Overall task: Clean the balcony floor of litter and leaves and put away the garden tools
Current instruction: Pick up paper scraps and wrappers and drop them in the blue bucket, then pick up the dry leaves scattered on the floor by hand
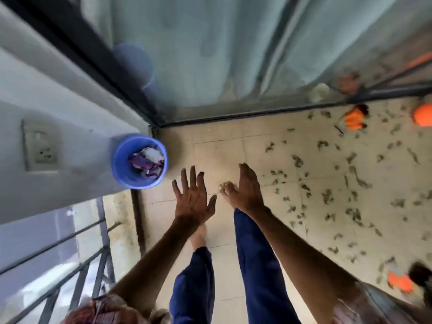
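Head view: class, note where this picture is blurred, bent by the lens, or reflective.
Head view: motion blur smears everything, worst on the glass and the orange things at right; the bucket and left hand are sharpest. Head view: the wide lens bows the railing. Head view: soft daylight, no hard shadows, a faint blue reflection in the glass.

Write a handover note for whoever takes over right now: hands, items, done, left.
Hands: left hand and right hand both open, fingers straight, holding nothing.
Items: blue bucket in the corner holds wrappers.
Done: some litter binned.
Left: leaves scattered over the floor to the right; orange items lie there too, too blurred to identify, not put away.
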